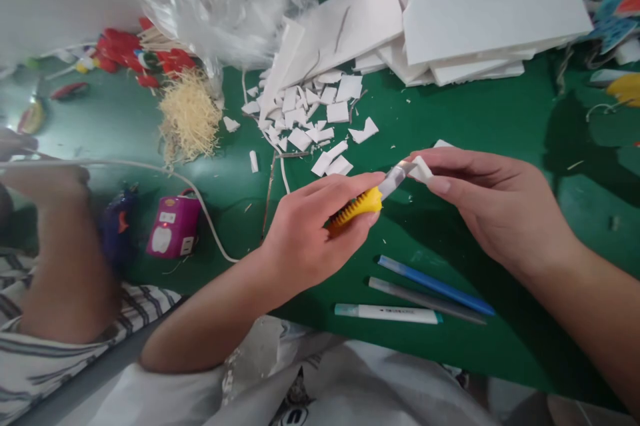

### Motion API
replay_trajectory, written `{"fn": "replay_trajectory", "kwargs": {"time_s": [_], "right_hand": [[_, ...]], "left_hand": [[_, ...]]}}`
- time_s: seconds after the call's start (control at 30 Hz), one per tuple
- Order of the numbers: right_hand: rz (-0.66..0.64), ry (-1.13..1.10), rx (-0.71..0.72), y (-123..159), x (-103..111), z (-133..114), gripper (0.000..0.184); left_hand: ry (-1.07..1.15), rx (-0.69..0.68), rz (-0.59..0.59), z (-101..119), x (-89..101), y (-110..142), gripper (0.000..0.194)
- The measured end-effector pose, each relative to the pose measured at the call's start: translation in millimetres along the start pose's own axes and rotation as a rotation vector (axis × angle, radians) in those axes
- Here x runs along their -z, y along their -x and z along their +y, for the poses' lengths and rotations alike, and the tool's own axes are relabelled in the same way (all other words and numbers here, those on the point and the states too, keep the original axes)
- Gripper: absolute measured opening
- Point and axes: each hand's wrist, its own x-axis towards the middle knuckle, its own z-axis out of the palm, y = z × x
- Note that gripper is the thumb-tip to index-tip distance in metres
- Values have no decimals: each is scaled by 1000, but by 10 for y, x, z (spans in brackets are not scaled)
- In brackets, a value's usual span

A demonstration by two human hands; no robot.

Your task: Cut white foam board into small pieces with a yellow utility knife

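My left hand [305, 233] is wrapped round the yellow handle of a utility knife [357, 207], its blade pointing up and to the right. The blade tip meets a small white foam piece [421, 170], which my right hand [505, 206] pinches between thumb and fingers. Beyond the knife lies a heap of white foam offcuts [313, 113]. Closer to me on the green table are a blue pen [435, 285], a grey pen [425, 301] and a white marker with teal ends [387, 313].
White foam sheets [490, 6] are stacked at the back right. A clear plastic bag [225, 6] and straw-like shreds [190, 116] lie back left. A purple power adapter [173, 226] sits near a white cable [210, 213]. Another person's arm [65, 239] rests at the far left.
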Motion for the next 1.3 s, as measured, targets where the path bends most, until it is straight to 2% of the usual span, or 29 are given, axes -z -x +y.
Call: {"fn": "replay_trajectory", "kwargs": {"time_s": [0.37, 0.53, 0.77, 0.97, 1.13, 1.3], "right_hand": [[-7, 88, 37, 3, 0, -15, 17], [14, 89, 13, 14, -22, -36, 18], [158, 160, -12, 54, -77, -27, 20], [203, 200, -7, 66, -60, 14, 16], [146, 277, 30, 67, -58, -45, 13], [142, 365, 163, 95, -73, -82, 19]], "left_hand": [[53, 56, -19, -30, -20, 7, 30], [127, 51, 19, -47, -86, 2, 31], [75, 30, 44, -80, -165, -3, 31], [73, 14, 55, -91, -178, -4, 32], [105, 6, 51, -105, -193, -21, 32], [163, 10, 52, -114, -189, -39, 31]]}}
